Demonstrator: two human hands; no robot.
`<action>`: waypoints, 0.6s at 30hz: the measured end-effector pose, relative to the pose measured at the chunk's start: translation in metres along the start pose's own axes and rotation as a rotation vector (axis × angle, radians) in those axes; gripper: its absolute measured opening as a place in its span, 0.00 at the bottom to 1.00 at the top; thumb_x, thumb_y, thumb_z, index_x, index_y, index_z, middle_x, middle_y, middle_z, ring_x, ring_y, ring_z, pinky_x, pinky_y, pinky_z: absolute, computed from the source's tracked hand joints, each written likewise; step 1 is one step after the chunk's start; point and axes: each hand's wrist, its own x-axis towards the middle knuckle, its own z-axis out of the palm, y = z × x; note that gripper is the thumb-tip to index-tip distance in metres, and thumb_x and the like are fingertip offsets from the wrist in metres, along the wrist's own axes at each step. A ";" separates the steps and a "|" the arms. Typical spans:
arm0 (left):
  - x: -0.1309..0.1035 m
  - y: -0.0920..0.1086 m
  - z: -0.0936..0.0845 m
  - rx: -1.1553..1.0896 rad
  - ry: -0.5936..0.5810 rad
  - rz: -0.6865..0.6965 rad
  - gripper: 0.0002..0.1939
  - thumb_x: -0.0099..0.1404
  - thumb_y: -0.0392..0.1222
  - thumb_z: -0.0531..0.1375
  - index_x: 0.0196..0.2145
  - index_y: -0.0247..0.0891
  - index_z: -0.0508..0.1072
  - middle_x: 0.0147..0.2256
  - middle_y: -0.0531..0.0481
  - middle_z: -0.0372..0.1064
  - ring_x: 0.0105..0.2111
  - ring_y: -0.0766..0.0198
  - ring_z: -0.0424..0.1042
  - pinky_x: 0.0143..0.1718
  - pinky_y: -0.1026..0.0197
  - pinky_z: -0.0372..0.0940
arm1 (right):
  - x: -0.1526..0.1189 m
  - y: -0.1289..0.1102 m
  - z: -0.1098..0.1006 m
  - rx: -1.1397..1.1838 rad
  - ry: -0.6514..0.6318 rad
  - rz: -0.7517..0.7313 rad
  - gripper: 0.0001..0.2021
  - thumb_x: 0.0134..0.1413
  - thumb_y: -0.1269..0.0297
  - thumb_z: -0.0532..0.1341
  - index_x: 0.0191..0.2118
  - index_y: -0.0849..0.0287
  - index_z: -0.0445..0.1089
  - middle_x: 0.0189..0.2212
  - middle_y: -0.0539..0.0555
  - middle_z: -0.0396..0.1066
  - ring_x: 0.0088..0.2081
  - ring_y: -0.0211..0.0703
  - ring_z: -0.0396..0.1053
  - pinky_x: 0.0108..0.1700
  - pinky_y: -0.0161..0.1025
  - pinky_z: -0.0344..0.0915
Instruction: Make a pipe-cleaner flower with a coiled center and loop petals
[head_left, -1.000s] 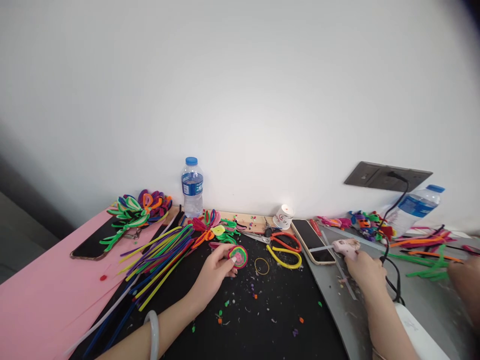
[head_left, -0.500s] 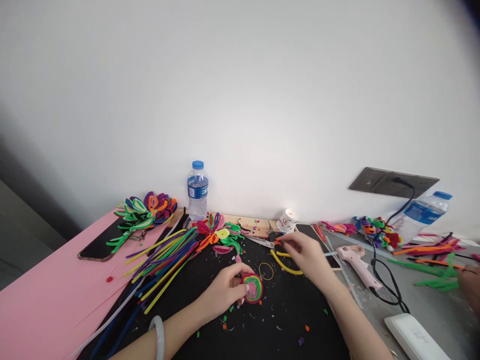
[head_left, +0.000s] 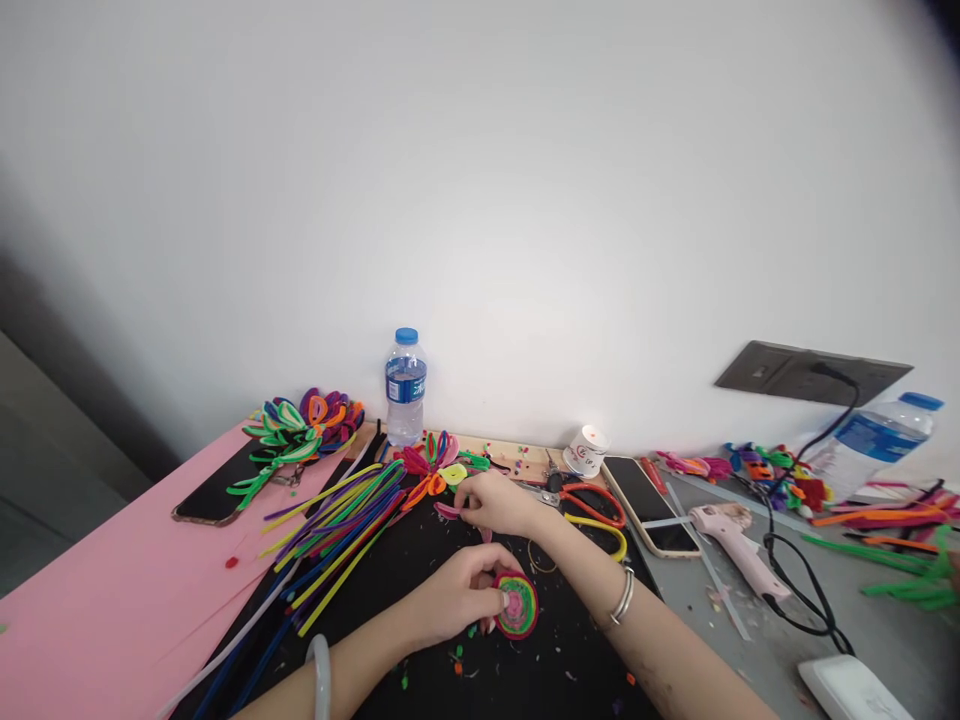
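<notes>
My left hand, a pale bangle on its wrist, pinches a round coiled pipe-cleaner disc with pink, green and red rings. Beyond it, the fingertips of my right hand are closed at the end of a pink pipe-cleaner loop lying on the black mat. Just behind that loop is a pipe-cleaner flower in several colours. Scissors with orange and yellow handles lie behind my right forearm, partly hidden. A thin yellowish ring shows beside the forearm.
Pipe cleaners lie left of my hands. A water bottle and a paper cup stand by the wall. A phone, a pink glue gun with its cord and another person's hand are at the right.
My right hand has moved left from the scissors to the pink loop, leaving the scissor handles in view. My left hand still holds the disc. The view has shifted slightly.
</notes>
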 end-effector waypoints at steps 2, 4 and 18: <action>0.000 0.000 0.000 -0.004 -0.002 -0.004 0.13 0.47 0.28 0.53 0.33 0.33 0.68 0.21 0.56 0.63 0.18 0.71 0.61 0.20 0.68 0.56 | -0.006 0.003 -0.001 0.073 0.007 0.009 0.09 0.42 0.79 0.55 0.29 0.61 0.69 0.13 0.45 0.66 0.19 0.34 0.64 0.27 0.30 0.59; 0.001 0.001 -0.001 -0.014 -0.002 -0.007 0.12 0.48 0.29 0.54 0.33 0.33 0.68 0.22 0.56 0.63 0.18 0.71 0.61 0.20 0.68 0.56 | -0.016 0.005 -0.006 0.159 0.003 0.027 0.09 0.45 0.77 0.53 0.32 0.61 0.67 0.16 0.46 0.69 0.17 0.31 0.61 0.24 0.28 0.58; 0.004 -0.007 -0.005 -0.075 -0.017 0.013 0.09 0.55 0.36 0.58 0.36 0.35 0.69 0.26 0.54 0.67 0.19 0.72 0.62 0.22 0.68 0.58 | -0.100 0.038 -0.011 0.965 0.266 0.085 0.12 0.45 0.64 0.63 0.33 0.57 0.59 0.22 0.46 0.66 0.16 0.28 0.50 0.16 0.27 0.43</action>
